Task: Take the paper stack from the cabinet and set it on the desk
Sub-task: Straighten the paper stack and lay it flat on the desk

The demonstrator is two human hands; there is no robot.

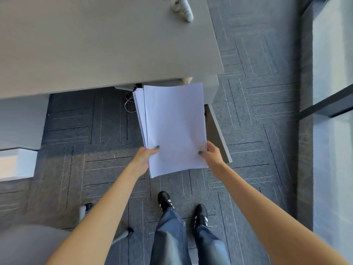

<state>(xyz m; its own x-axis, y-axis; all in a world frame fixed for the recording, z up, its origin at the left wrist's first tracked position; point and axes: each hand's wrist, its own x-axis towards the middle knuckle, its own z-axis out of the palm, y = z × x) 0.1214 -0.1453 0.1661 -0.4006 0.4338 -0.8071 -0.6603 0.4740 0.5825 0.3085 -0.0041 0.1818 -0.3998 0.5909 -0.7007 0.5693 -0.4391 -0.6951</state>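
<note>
Grey desk [91, 46] fills the upper left and centre of the frame, surface bare except for a white object [183, 8] at its top edge, too blurred to identify. Dark patterned carpet [257, 92] covers the floor across centre and right. Cabinet [212, 88] sits under the desk's right corner, its door [217, 134] swung open toward lower right. Paper stack [172, 127] at frame centre, held in the air below the desk's near edge and in front of the open cabinet, lower sheets fanned out to the left. Left hand [145, 157] closed on the stack's lower left edge, thumb on top. Right hand [212, 153] closed on the lower right edge, thumb on top. Both arms extended. Jeans and black shoes [164, 200] at bottom centre. White cable [129, 104] on the floor just left of the stack.
</note>
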